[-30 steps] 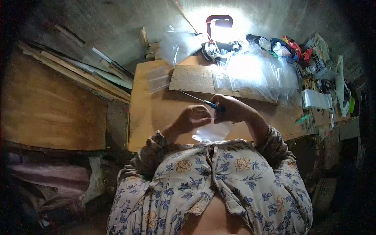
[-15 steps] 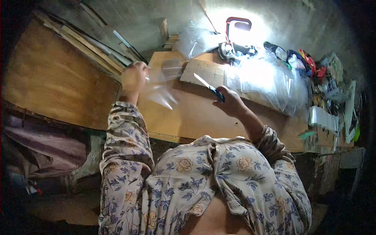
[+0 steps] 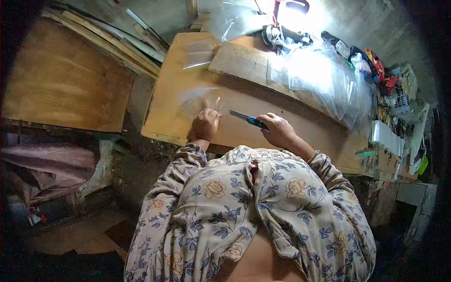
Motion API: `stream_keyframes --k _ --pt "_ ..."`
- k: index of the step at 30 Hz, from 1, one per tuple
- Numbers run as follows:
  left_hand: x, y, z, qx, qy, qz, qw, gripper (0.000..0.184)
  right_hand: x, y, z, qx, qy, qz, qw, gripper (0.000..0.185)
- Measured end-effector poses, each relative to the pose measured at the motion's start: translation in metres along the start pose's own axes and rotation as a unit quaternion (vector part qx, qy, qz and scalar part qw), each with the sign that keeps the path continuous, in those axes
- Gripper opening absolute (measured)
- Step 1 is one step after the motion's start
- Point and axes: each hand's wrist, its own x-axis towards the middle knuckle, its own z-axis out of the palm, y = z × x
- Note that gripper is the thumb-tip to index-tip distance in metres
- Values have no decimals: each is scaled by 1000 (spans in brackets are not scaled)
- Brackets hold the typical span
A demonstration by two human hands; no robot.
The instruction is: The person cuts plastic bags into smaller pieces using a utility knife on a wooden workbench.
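Note:
My right hand grips a blue-handled knife over the near part of the wooden table. Its long, straight blade points left, toward my other hand. Closed fingers of my left hand pinch a piece of clear plastic film, which fans out blurred above the knuckles. The blade tip is close to that hand; whether it touches the film I cannot tell. Farther back on the table lies a flat clear plastic piece.
A wooden board lies across the table, with a pile of clear plastic sheets at its right. A bright lamp glows at the back. Clutter and a white basket stand far right. Wooden planks lean at left.
My left hand has come down and right with the film, closer to my body. The knife has swung to a flatter angle and moved slightly lower. The view has tilted downward.

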Motion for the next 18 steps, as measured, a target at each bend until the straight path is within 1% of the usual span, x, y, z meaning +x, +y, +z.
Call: stream_keyframes --k 1,6,8,11,14,15,17,18 --pt "-2 2 2 -25 12 6 1000 13 -1 3 3 5 -4 -10 1000 34" --pt "-2 5 6 -28 -9 5 1000 13 -4 13 10 11 -9 -21 1000 34" --pt "-1 7 6 -30 -12 11 999 14 -4 14 10 13 -15 -31 999 31" --pt "-2 10 6 -24 -31 4 999 14 0 16 14 31 -12 -26 999 31" --pt "-5 17 9 -52 -12 0 999 12 7 14 19 46 -14 -14 999 31" --pt "-5 21 8 -59 -21 -6 998 12 12 17 23 49 -14 -14 999 31" --pt "-7 28 7 -65 -30 -11 997 12 19 22 34 34 -6 -32 999 36" --pt "-9 32 5 -73 -60 -15 995 12 20 20 34 35 -5 -31 999 36"
